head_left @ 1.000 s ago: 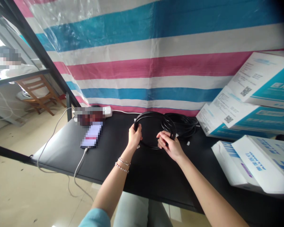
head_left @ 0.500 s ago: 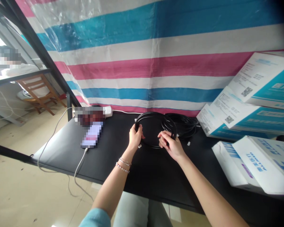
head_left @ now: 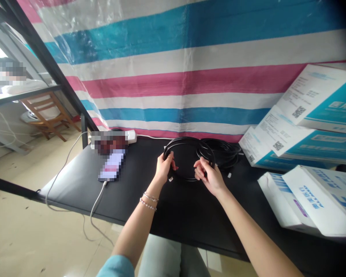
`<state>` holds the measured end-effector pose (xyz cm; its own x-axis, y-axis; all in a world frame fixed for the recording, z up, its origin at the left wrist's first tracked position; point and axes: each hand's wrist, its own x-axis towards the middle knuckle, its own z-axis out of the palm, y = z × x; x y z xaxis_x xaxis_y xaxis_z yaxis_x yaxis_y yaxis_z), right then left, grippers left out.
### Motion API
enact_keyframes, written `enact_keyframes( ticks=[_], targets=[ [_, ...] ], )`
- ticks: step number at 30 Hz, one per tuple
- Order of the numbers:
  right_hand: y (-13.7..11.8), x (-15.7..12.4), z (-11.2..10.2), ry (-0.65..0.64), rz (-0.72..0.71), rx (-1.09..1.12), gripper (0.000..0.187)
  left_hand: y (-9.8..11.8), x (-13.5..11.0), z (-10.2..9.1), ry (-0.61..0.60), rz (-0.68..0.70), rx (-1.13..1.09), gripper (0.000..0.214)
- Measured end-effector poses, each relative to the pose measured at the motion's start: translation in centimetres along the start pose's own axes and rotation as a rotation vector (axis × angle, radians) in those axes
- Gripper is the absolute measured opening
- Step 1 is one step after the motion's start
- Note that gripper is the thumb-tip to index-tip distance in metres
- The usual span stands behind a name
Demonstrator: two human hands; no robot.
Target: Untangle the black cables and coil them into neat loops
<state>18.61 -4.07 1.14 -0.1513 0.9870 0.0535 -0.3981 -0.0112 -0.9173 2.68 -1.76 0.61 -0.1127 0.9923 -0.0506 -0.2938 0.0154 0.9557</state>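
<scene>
A black cable [head_left: 187,139], looped into a round coil, is between my hands over the black table. My left hand [head_left: 164,167] is closed around the coil's left side. On its right side, my right hand [head_left: 209,175] grips the loops with curled fingers; part of the cable there is hidden by the hand. A small white tag or connector [head_left: 170,179] shows just below my left hand. Right behind my right hand lies a second pile of coiled black cable [head_left: 229,152], and another small white piece [head_left: 229,175] rests in front of it.
White and blue boxes [head_left: 279,132] are stacked at the right, with more white boxes [head_left: 311,200] nearer me. A phone [head_left: 113,165] on a charging cable lies left, by a white plug [head_left: 130,135]. A striped sheet [head_left: 184,82] hangs behind the table. A person [head_left: 23,84] sits far left.
My right hand's fingers have shifted slightly on the coil, the thumb side rising a little. My left hand has moved marginally to the left. The coil stays in nearly the same place.
</scene>
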Motion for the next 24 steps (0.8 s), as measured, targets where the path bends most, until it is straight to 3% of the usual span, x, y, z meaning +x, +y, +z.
enact_keyframes(
  ticks=[24],
  targets=[
    [0.39, -0.04, 0.19, 0.017, 0.021, 0.013, 0.030, -0.12, 0.06, 0.08, 0.063, 0.011, 0.041, 0.033]
  ],
)
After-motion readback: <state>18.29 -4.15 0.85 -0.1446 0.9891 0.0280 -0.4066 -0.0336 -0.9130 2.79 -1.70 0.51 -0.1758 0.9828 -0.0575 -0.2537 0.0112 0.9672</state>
